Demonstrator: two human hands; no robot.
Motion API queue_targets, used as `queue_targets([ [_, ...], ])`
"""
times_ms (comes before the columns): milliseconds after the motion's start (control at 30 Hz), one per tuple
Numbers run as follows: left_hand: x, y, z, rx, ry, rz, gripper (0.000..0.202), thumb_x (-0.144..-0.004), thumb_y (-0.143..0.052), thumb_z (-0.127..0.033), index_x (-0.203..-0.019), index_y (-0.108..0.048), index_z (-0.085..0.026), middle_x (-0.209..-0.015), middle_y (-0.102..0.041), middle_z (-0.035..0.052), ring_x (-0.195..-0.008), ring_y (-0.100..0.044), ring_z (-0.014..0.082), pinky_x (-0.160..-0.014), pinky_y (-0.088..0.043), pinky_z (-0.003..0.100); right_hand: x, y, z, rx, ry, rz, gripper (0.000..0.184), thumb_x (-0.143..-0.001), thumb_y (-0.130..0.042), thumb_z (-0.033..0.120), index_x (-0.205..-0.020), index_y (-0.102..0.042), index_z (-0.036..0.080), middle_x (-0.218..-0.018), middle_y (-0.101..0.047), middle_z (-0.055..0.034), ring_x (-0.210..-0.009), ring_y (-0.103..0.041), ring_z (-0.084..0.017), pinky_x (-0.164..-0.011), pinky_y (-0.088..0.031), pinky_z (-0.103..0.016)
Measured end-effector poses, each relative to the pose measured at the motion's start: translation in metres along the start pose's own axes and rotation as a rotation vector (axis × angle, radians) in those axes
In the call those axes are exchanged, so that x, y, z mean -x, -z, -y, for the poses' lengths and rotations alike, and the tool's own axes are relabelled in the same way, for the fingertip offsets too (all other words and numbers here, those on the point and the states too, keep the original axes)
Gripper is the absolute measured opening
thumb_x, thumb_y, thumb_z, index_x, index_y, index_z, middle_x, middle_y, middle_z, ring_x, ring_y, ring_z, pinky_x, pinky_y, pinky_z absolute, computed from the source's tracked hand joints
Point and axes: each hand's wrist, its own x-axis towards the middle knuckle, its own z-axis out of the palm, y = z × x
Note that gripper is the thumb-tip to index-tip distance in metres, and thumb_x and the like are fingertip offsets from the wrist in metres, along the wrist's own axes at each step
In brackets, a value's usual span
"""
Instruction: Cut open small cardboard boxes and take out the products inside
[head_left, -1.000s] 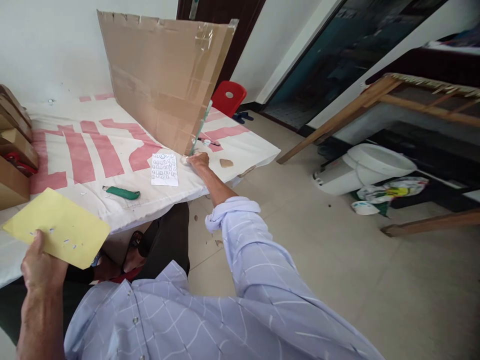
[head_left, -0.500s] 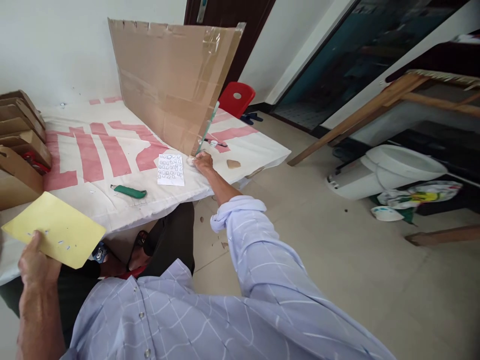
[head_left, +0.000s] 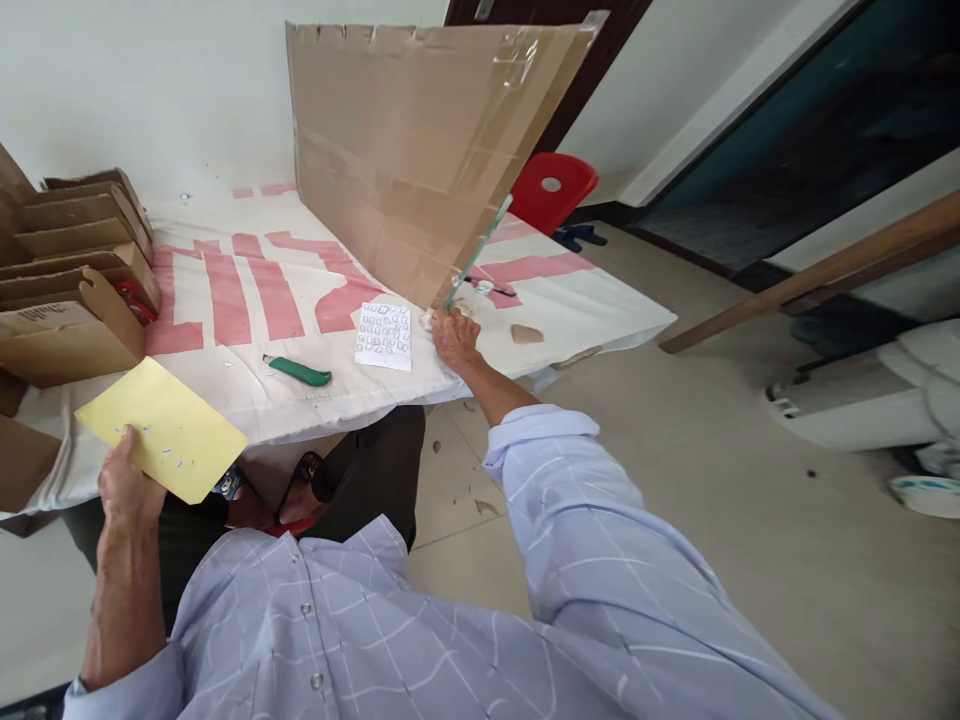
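Observation:
My left hand (head_left: 131,478) grips a yellow sheet (head_left: 180,420) by its near edge, with several tiny white scraps lying on top. At the lower corner of a tall upright cardboard sheet (head_left: 397,160), my right hand (head_left: 457,340) is closed, its fingers bent on the table. Something small and whitish shows by the fingertips, too little to name. Left of that hand lies a white paper (head_left: 384,350) printed with rows of small outlined shapes. A green utility knife (head_left: 298,371) rests farther left. A glass edge (head_left: 480,250) runs along the cardboard's near side.
Cardboard boxes (head_left: 82,310) stand on the table's left end, with a red object (head_left: 135,300) beside them. A brown scrap (head_left: 527,334) and dark-armed glasses (head_left: 491,289) lie right of my hand. Beyond is a red chair (head_left: 555,200); a white bucket (head_left: 840,400) stands on the floor.
The view has swung left, so everything sits farther right in it. My left hand still holds the yellow sheet; my right hand stays low by the cardboard corner, its fingers curled more.

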Motion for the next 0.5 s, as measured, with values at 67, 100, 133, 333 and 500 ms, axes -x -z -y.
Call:
queue_targets([
  [67,-0.003,0.001,0.003,0.047,0.008,-0.03,0.015,-0.104,-0.061,-0.012,-0.106,-0.076,-0.014,-0.108,-0.084,0.0106,-0.118,-0.079,0.0236,-0.123,-0.056,0.046,0.002,-0.001,-0.003,0.053,0.044,0.007,0.04,-0.111,-0.043,0.023,-0.133,-0.077,0.021,-0.138,-0.069,-0.0237,-0.12,-0.064,-0.036,-0.103,-0.044,-0.049],
  [100,-0.004,0.001,0.003,0.063,0.012,-0.031,0.017,-0.105,-0.059,-0.011,-0.105,-0.076,-0.013,-0.106,-0.083,0.0107,-0.118,-0.079,0.0233,-0.124,-0.056,0.047,0.002,-0.002,-0.004,0.065,0.05,0.007,0.041,-0.111,-0.043,0.022,-0.134,-0.077,0.021,-0.138,-0.069,-0.0231,-0.12,-0.064,-0.035,-0.101,-0.045,-0.048],
  [133,-0.004,0.001,0.004,0.071,0.015,-0.028,0.017,-0.105,-0.059,-0.011,-0.105,-0.076,-0.013,-0.105,-0.083,0.0105,-0.117,-0.078,0.0232,-0.124,-0.055,0.047,0.001,-0.002,-0.005,0.066,0.042,0.005,0.042,-0.111,-0.042,0.022,-0.134,-0.077,0.022,-0.138,-0.069,-0.0225,-0.12,-0.065,-0.035,-0.1,-0.045,-0.047],
  [333,-0.004,0.005,0.0,0.094,0.023,-0.027,0.017,-0.107,-0.058,-0.01,-0.104,-0.075,-0.012,-0.102,-0.082,0.009,-0.113,-0.078,0.0203,-0.127,-0.052,0.044,-0.002,-0.004,0.001,0.019,-0.064,-0.036,0.039,-0.108,-0.046,0.02,-0.132,-0.076,0.02,-0.136,-0.071,-0.0207,-0.117,-0.065,-0.032,-0.097,-0.046,-0.041],
  [500,-0.015,0.016,0.002,0.089,0.03,-0.004,0.016,-0.108,-0.057,-0.011,-0.105,-0.072,-0.013,-0.099,-0.08,0.007,-0.102,-0.078,0.0195,-0.124,-0.055,0.048,0.004,-0.003,0.003,0.005,-0.094,-0.052,0.04,-0.107,-0.043,0.017,-0.134,-0.072,0.018,-0.126,-0.074,-0.02,-0.109,-0.068,-0.03,-0.097,-0.047,-0.042],
])
